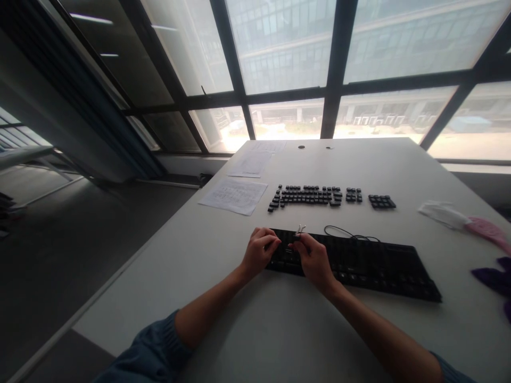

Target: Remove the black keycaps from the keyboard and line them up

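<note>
A black keyboard [371, 266] lies slightly askew on the white table, its left end under my hands. My left hand [258, 250] is closed at that left end, thumb and forefinger pinched together; whatever they hold, if anything, is hidden. Over the keys just to its right, my right hand [315, 259] pinches what looks like a small keycap puller [301, 229] with pale wire prongs pointing up. A small dark piece sits at those fingertips, too dim to make out. Beyond the keyboard, loose black keycaps [309, 197] are laid out in keyboard-like rows.
Printed sheets [235, 196] lie on the table's left side. The keyboard's black cable [347, 232] loops behind it. At right are a white and pink cloth-like item [451, 215] and a purple one [495, 276]. Windows stand behind the table [191, 330].
</note>
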`<action>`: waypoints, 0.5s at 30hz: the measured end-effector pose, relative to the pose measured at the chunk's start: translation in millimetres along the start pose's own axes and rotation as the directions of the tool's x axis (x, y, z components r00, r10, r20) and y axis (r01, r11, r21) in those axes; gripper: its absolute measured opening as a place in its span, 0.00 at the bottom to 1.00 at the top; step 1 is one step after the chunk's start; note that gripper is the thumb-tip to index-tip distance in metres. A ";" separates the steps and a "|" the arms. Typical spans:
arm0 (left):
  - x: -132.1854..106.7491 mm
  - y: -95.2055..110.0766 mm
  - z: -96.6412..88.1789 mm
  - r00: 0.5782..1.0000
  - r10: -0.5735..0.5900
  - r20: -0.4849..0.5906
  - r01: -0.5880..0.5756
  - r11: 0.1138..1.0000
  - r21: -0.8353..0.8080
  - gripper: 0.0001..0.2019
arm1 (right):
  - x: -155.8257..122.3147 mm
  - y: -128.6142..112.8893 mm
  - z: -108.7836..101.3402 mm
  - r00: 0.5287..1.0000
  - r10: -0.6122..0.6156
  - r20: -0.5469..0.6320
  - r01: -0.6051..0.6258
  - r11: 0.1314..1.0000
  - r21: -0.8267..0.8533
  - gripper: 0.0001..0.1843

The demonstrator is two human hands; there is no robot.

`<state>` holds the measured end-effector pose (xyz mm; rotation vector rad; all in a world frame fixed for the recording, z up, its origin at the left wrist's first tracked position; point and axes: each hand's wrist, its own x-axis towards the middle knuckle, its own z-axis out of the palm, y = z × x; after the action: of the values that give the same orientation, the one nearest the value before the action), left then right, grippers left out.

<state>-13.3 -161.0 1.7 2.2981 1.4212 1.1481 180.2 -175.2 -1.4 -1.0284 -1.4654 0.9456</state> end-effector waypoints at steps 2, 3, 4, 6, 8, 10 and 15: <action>-0.6 -1.7 2.9 1.000 -0.007 0.016 0.007 1.000 -0.005 0.09 | 0.0 -0.6 0.5 1.000 0.002 0.015 -0.002 1.000 0.003 0.09; -0.6 -2.9 4.2 1.000 -0.012 0.022 0.012 1.000 -0.005 0.09 | 0.3 -1.3 0.9 1.000 0.001 0.023 -0.001 1.000 0.002 0.09; -0.7 -4.1 5.4 0.999 -0.018 0.028 0.018 1.000 -0.004 0.10 | 0.6 -2.2 1.3 1.000 -0.001 0.031 0.001 1.000 -0.001 0.09; -1.0 -6.0 7.2 0.999 -0.026 0.037 0.026 1.000 -0.007 0.09 | 1.2 -3.5 2.2 0.999 -0.010 0.053 0.011 1.000 -0.016 0.09; -1.6 -7.1 8.4 0.999 -0.030 0.043 0.031 0.999 -0.014 0.09 | 1.5 -3.7 3.2 0.997 -0.018 0.079 0.022 0.999 -0.046 0.09; -2.1 -7.6 9.4 0.998 -0.034 0.048 0.034 0.999 -0.018 0.10 | 1.2 -2.7 3.9 0.995 -0.024 0.101 0.032 0.996 -0.081 0.08; -2.4 -8.4 10.8 0.998 -0.035 0.047 0.035 0.999 -0.009 0.09 | -1.7 -1.5 3.3 0.976 -0.091 0.196 0.127 0.975 -0.181 0.09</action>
<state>-11.9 -156.3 -11.4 2.2684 1.4296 1.0814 176.9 -177.4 -1.0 -1.0066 -1.7799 0.8511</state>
